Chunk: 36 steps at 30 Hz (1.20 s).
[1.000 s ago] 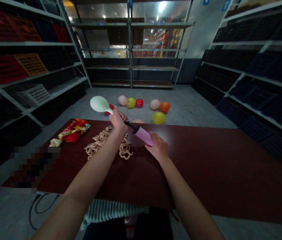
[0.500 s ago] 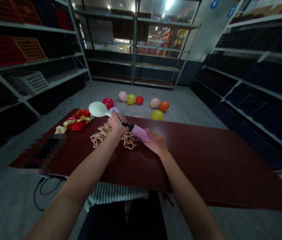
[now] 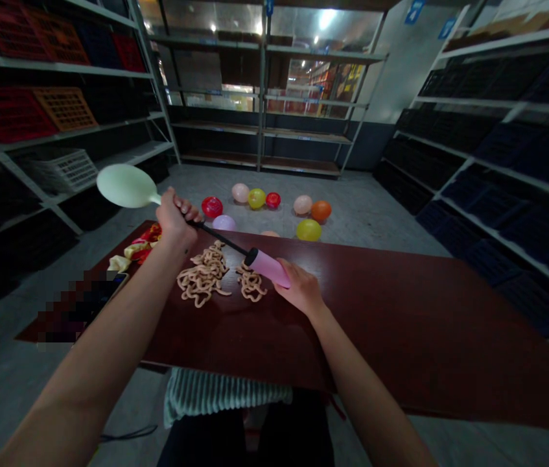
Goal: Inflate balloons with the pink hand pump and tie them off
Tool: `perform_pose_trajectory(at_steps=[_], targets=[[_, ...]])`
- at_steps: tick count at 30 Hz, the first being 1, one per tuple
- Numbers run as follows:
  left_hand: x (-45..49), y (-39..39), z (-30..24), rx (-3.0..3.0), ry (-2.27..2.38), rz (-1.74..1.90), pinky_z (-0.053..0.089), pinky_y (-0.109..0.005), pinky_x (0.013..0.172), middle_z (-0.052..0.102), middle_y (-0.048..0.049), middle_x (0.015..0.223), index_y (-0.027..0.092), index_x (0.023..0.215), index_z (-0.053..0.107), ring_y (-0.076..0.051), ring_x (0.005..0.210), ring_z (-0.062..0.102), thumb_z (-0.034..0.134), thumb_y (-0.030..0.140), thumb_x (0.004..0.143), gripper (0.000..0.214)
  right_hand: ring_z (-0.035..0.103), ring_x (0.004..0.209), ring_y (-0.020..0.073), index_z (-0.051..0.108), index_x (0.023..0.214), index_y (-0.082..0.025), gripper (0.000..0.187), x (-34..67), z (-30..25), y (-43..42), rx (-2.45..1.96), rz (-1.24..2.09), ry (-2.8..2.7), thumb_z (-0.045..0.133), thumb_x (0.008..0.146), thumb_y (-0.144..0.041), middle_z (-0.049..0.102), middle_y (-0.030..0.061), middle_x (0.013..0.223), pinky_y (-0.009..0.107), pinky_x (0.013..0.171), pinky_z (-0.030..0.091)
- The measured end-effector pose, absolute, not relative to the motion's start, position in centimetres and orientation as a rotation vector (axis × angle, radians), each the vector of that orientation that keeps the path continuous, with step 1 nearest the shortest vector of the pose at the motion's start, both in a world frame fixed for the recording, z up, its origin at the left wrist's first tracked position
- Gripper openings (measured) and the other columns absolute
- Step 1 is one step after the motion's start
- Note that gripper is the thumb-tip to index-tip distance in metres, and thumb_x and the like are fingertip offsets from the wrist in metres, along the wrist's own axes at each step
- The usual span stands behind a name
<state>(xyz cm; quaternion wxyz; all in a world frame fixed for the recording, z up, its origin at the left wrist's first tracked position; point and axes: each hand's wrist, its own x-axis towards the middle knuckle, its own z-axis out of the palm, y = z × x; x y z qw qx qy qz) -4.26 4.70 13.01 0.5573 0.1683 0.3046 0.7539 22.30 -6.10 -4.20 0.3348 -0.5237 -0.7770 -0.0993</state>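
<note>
My left hand is closed around the far end of a hand pump's black rod, where the neck of a pale green balloon sits. The balloon is partly inflated and points up and to the left. My right hand grips the pink pump barrel just above the dark red table. The rod is drawn far out of the barrel. Under the pump lie two heaps of beige rubber bands.
A bundle of red and yellow uninflated balloons lies at the table's left end, near a blurred patch. Several inflated balloons lie on the grey floor beyond the table. Metal shelving with crates lines the left, right and back.
My left hand has pulled up and to the left, drawing the black rod far out of the pink barrel. The green balloon moved with it. The right hand stayed almost in place.
</note>
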Motion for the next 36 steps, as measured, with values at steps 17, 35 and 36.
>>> perform_pose_trajectory(at_steps=[17, 35, 36], targets=[[10.0, 3.6, 8.2, 0.632, 0.676, 1.724, 0.022, -0.022, 0.033, 0.030, 0.0074, 0.039, 0.022, 0.055, 0.033, -0.007, 0.029, 0.028, 0.058, 0.042, 0.096, 0.052, 0.074, 0.100, 0.0263, 0.059, 0.131, -0.021, 0.054, 23.7, -4.5, -5.4, -1.502, -0.098, -1.731, 0.071, 0.079, -0.029, 0.075, 0.0090, 0.119, 0.037, 0.084, 0.059], [-0.8, 2.5, 7.9, 0.294, 0.769, 1.757, 0.023, -0.022, 0.038, 0.025, 0.0083, 0.044, 0.022, 0.059, 0.027, -0.007, 0.033, 0.025, 0.052, 0.022, 0.090, 0.039, 0.073, 0.097, 0.0227, 0.058, 0.135, -0.021, 0.050, 22.3, -4.0, -6.5, -1.465, -0.348, -2.112, 0.070, 0.087, -0.031, 0.075, 0.0100, 0.116, 0.030, 0.083, 0.055], [-1.8, 2.6, 8.2, 0.283, 0.779, 1.762, 0.023, -0.022, 0.037, 0.025, 0.0082, 0.044, 0.022, 0.059, 0.027, -0.008, 0.033, 0.024, 0.051, 0.021, 0.089, 0.039, 0.073, 0.096, 0.0226, 0.059, 0.134, -0.021, 0.048, 22.3, -3.9, -6.5, -1.455, -0.365, -2.119, 0.070, 0.088, -0.030, 0.075, 0.0100, 0.116, 0.030, 0.083, 0.055]])
